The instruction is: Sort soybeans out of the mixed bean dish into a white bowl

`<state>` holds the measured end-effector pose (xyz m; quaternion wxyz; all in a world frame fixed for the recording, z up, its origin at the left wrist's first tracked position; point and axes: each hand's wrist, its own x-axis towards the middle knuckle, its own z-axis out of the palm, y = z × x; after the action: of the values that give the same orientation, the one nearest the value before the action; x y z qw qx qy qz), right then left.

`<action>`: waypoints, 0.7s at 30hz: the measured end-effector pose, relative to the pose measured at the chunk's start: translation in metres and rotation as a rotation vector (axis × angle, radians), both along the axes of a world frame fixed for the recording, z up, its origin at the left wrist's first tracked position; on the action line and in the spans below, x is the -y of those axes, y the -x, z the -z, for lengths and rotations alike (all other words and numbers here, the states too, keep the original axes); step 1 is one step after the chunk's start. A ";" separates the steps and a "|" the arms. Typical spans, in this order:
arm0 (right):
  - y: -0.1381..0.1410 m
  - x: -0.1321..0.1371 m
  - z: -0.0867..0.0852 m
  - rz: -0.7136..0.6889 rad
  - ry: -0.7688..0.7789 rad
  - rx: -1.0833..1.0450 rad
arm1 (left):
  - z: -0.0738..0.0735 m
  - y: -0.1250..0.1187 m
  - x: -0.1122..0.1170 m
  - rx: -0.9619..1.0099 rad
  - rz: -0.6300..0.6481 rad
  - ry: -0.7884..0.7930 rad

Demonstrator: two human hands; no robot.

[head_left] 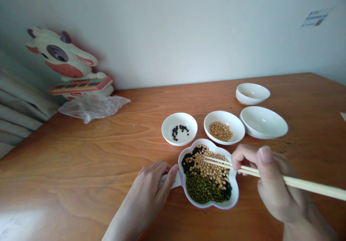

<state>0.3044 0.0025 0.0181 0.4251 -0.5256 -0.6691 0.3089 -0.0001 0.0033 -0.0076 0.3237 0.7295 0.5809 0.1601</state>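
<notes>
The left hand (146, 194) curls around the white tab of a flower-shaped dish (216, 207), while the right hand (270, 183) pinches wooden chopsticks (294, 180), their tips narrowly parted over soybeans (208, 167) heaped beside mung beans (200, 189) and black beans (188, 163) (whether a bean sits between the tips cannot be told). The dish rests on a wooden table (81, 161), just below a white saucer (178, 121) and a white bowl (224, 117). Squeezing too hard could shoot a slick, round bean loose; a careless knock could shift the dish and spill its mixed contents.
</notes>
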 end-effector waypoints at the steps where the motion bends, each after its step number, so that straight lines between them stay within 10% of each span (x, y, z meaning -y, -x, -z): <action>1: 0.000 0.001 0.000 0.005 -0.004 -0.003 | 0.000 0.000 0.000 -0.001 0.001 -0.001; 9: -0.016 0.004 -0.001 0.110 -0.083 0.012 | 0.003 0.002 0.000 0.014 -0.003 -0.008; 15: -0.027 -0.003 0.008 0.547 -0.267 0.034 | 0.009 0.004 0.002 0.027 0.005 -0.018; 21: -0.016 -0.019 0.001 0.665 -0.238 -0.121 | 0.013 0.005 0.001 0.022 0.005 -0.037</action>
<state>0.3206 0.0216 0.0172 0.5996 -0.6420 -0.4663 0.1042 -0.0049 0.0018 -0.0205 0.3170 0.7349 0.5724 0.1779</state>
